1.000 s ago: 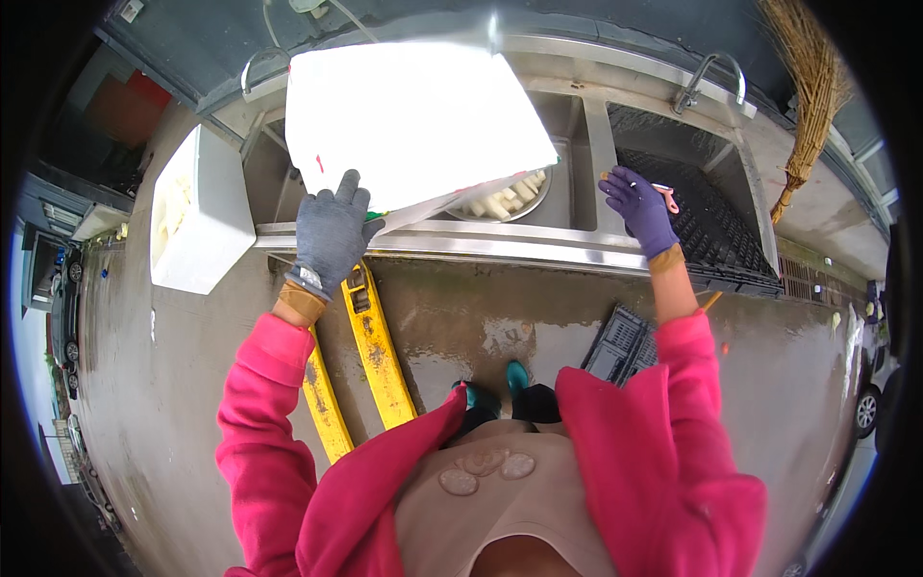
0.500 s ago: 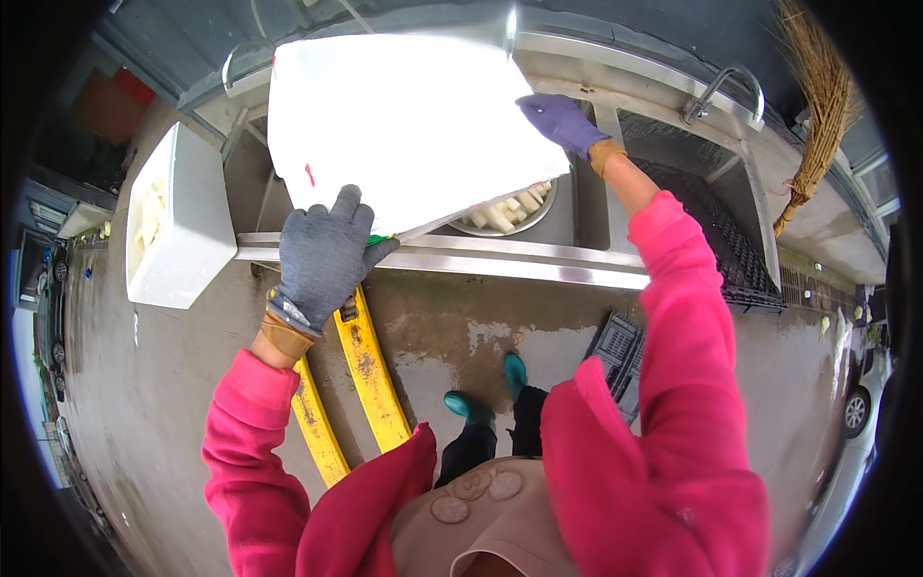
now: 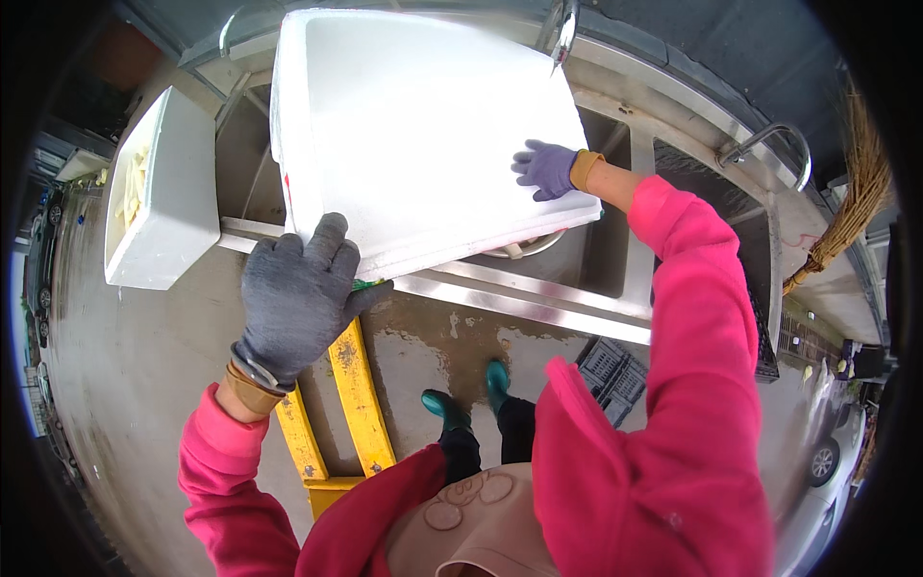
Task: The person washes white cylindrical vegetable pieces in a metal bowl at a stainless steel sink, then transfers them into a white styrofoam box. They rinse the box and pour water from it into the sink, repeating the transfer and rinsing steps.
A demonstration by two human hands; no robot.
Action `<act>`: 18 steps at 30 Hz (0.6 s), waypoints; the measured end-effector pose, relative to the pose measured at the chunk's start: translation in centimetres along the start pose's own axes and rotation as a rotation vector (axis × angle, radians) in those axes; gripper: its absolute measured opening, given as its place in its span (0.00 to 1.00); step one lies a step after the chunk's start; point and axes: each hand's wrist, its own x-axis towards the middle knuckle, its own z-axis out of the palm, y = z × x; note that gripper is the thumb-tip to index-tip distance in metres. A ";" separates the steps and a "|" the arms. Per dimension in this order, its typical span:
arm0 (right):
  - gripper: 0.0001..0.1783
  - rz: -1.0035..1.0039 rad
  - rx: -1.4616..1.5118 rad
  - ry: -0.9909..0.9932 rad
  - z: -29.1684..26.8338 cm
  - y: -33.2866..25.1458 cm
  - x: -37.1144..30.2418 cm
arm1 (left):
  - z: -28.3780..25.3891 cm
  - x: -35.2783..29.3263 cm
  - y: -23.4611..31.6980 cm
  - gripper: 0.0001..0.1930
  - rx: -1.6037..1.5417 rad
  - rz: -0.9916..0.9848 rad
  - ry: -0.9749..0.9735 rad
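A large white foam box (image 3: 423, 144) is tilted over the sink, its bright inside turned toward me. My left hand (image 3: 298, 303), in a grey glove, grips the box's near left edge, thumb below and fingers over the rim. My right hand (image 3: 553, 171), in a purple glove, is in front of the box's inner face near its right side, fingers spread and holding nothing. Whether it touches the foam I cannot tell. Beneath the box's near edge shows the rim of a round metal bowl (image 3: 550, 242) with a pale piece (image 3: 514, 251); the rest is hidden.
A second foam box (image 3: 183, 226) holding pale sticks (image 3: 133, 188) stands left of the sink (image 3: 604, 255). Curved taps (image 3: 769, 144) rise behind. A broom (image 3: 851, 216) leans at right. Yellow forks (image 3: 361, 394) and a dark crate (image 3: 613, 380) are on the wet floor (image 3: 433, 341).
The box has tipped so its inside and left wall show, and it covers more of the bowl. My right hand has left its right edge and moved down in front of its inside.
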 end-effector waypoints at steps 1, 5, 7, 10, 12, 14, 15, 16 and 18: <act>0.27 -0.087 0.043 -0.022 0.2 -0.2 0.2 | 0.0 0.2 -0.2 0.28 -0.024 0.005 -0.021; 0.29 0.286 -0.103 0.345 -0.9 3.7 1.9 | 0.0 0.3 -0.5 0.28 -0.082 0.053 -0.022; 0.28 0.519 -0.220 0.531 -1.4 5.0 3.1 | 0.0 0.4 -0.5 0.28 -0.092 0.063 -0.020; 0.26 0.239 -0.165 0.245 -0.3 3.1 3.2 | 0.2 0.7 -0.7 0.28 -0.066 0.023 -0.052; 0.26 -0.033 -0.036 0.025 1.0 1.1 2.2 | 0.3 0.8 -0.8 0.28 -0.076 0.055 -0.058; 0.28 -0.080 0.052 0.090 1.4 1.5 1.4 | 0.5 0.8 -0.7 0.28 -0.092 0.079 -0.081; 0.24 0.071 -0.081 0.278 1.4 2.3 1.1 | 0.5 0.8 -0.7 0.28 -0.102 0.094 -0.101; 0.23 0.259 -0.156 0.431 0.9 3.9 1.0 | 0.6 0.8 -0.6 0.28 -0.108 0.106 -0.119; 0.21 0.458 -0.178 0.591 0.3 5.5 1.5 | 0.8 0.9 -0.4 0.28 -0.125 0.103 -0.084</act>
